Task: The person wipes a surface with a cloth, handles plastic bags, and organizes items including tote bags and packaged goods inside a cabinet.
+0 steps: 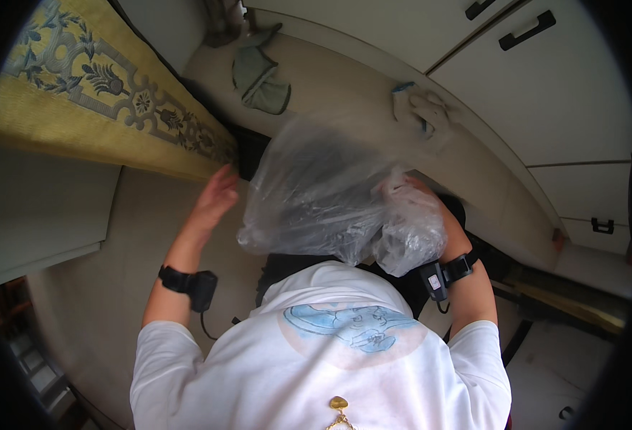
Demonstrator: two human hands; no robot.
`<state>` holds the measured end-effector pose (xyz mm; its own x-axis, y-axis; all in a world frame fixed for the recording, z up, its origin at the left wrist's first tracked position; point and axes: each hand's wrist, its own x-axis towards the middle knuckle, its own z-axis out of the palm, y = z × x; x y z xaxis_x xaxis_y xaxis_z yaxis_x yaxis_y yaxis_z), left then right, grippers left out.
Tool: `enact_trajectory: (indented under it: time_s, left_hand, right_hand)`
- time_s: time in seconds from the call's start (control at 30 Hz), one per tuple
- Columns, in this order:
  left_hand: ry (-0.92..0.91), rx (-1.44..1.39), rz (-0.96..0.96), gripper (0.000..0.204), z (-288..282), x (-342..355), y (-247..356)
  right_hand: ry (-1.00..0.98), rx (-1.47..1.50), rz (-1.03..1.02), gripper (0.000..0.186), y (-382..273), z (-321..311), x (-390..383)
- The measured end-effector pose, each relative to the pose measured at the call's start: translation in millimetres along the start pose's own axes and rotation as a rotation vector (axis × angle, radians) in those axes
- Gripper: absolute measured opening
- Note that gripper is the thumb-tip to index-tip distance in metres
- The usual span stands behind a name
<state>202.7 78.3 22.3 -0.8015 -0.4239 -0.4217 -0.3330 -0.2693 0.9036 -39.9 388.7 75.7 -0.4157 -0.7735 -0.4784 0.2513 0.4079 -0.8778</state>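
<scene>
A large clear plastic bag (309, 190) spreads in front of my body, puffed out and somewhat blurred. Its right part is bunched into a crumpled wad around my right hand (415, 185), whose fingers are closed on the gathered plastic and partly hidden by it. My left hand (219, 197) is raised just left of the bag, apart from it. Its fingers are stretched loosely upward, slightly blurred, with nothing in them. Each forearm wears a black strap with a small black box.
A yellow patterned curtain (115, 93) hangs at the left. Across the back and right stand white cabinets (567, 107) with black handles. On the floor lie a grey-green cloth item (262, 80) and a crumpled pale cloth (422, 109) with blue parts. A pale cabinet (43, 215) stands left.
</scene>
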Motion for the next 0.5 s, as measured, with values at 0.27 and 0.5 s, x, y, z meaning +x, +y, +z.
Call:
enact_trajectory:
  time_s: [0.27, 0.5]
  left_hand:
    - [-0.083, 0.083, -0.187, 0.035, -14.4, 61.5, -22.8]
    - [-0.159, -0.478, -0.305, 0.034, -3.9, 27.8, -2.8]
  right_hand:
    - [0.064, -0.248, -0.133, 0.022, 6.8, 9.0, 5.3]
    - [0.057, -0.119, -0.027, 0.029, 23.3, -2.2, -1.5]
